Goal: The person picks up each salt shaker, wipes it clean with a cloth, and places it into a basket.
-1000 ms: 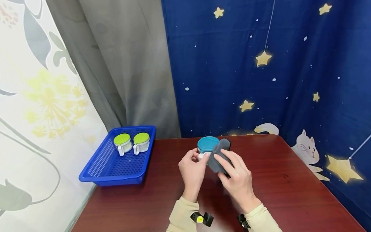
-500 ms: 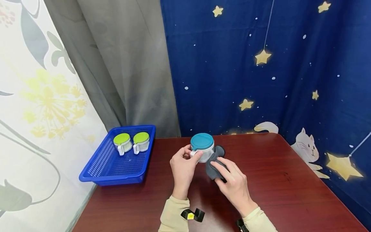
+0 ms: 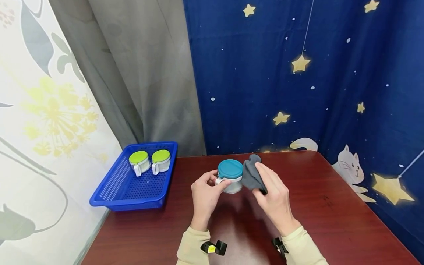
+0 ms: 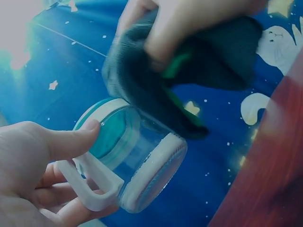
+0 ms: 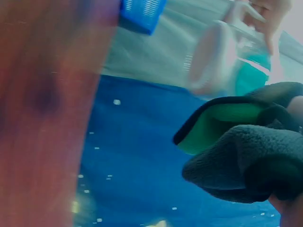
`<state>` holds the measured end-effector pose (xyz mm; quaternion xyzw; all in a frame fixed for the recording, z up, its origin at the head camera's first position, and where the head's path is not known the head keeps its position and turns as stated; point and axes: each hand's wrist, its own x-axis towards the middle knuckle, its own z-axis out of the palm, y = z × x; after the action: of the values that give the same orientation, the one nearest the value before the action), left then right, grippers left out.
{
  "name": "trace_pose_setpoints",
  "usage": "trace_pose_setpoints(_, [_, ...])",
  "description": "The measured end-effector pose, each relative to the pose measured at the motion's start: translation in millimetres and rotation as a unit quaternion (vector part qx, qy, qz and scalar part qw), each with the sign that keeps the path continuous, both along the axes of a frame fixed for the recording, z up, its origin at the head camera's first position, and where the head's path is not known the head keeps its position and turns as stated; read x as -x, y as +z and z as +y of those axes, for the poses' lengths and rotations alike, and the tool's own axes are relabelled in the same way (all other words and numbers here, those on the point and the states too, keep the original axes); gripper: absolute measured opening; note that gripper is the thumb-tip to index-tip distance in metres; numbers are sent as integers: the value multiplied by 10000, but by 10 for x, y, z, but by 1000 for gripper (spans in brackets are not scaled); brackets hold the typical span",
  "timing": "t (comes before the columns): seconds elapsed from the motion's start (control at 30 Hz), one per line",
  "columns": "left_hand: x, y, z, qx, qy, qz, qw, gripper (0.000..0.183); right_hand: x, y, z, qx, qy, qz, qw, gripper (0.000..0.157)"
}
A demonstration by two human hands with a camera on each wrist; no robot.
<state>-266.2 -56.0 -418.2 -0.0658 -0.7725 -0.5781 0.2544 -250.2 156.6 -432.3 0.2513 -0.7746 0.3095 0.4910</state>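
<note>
My left hand (image 3: 205, 197) grips the white handle (image 4: 94, 189) of a clear seasoning jar (image 3: 233, 186) with a teal lid (image 3: 230, 168), its thumb up near the lid. The jar is held above the table, upright in the head view. To its right, my right hand (image 3: 275, 195) holds a folded grey cloth (image 3: 252, 175) close against the jar's side; whether they touch is hard to tell. Green lining (image 5: 227, 120) shows inside the cloth's fold in the right wrist view. In the left wrist view, the blurred cloth covers the jar's far side.
At the left of the reddish-brown table (image 3: 159, 235) stands a blue plastic basket (image 3: 132, 204). Inside it are two similar jars with lime-green lids, one jar (image 3: 142, 165) beside the other jar (image 3: 162, 165). Grey and starry blue curtains (image 3: 251, 92) hang behind the table.
My left hand has carried the jar a little to the left, out from behind the cloth. The cloth dipped along the jar's right side, then came back up.
</note>
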Motion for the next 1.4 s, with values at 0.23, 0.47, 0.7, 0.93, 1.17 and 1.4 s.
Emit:
trace_pose_setpoints(0.23, [-68,3,73,-31,173,266,9995,35,11,97,-9,-521,76,-357,9980,65])
trace_pose_setpoints(0.47, [-92,-15,66,-535,22,132,9985,32,-1,-29,16,-710,-99,-530,9960,65])
trace_pose_setpoints(0.7, [-79,26,-4,-702,-368,125,9968,37,-52,-274,72,-1107,-365,-874,9893,64])
trace_pose_setpoints(0.93, [-70,-8,-24,-508,-474,48,9976,33,-27,-234,114,-1207,-414,-933,9874,64])
trace_pose_setpoints(1.17, [-96,-86,-79,-156,-1012,-134,9947,37,-26,-76,183,-907,-609,-766,9910,76])
trace_pose_setpoints(1.4, [-143,-77,-100,-80,-1225,-69,9924,37,-33,2,153,-1063,-535,-664,9907,73])
